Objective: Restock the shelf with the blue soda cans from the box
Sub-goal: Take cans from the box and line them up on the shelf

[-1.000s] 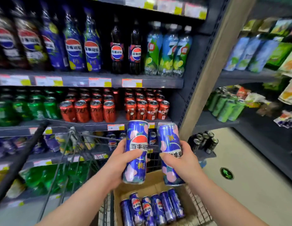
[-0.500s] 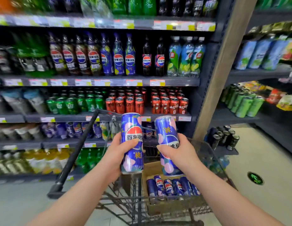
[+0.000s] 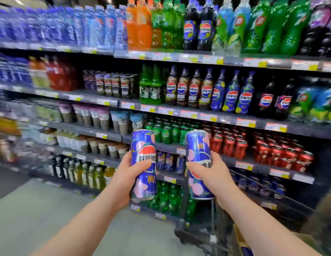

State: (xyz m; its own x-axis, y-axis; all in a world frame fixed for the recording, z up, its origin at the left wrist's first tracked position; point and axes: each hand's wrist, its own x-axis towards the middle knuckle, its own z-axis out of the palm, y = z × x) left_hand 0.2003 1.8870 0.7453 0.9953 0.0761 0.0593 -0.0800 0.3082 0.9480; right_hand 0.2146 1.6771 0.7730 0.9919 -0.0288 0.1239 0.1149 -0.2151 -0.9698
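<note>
Blue cans in left hand and right hand grip, shelved red cans behind.

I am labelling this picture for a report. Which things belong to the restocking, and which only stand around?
Job: left hand, left can, right hand, right can, blue shelf cans.
Not the job: red cans, green cans, orange bottles.

Left can: tall, blue, pink blotches, round red-white-blue logo; upright in left hand. Right can: same design, top tipped slightly leftward, in right hand. Cans side by side, apart. Box: cardboard edge below right forearm, blurred.
</note>
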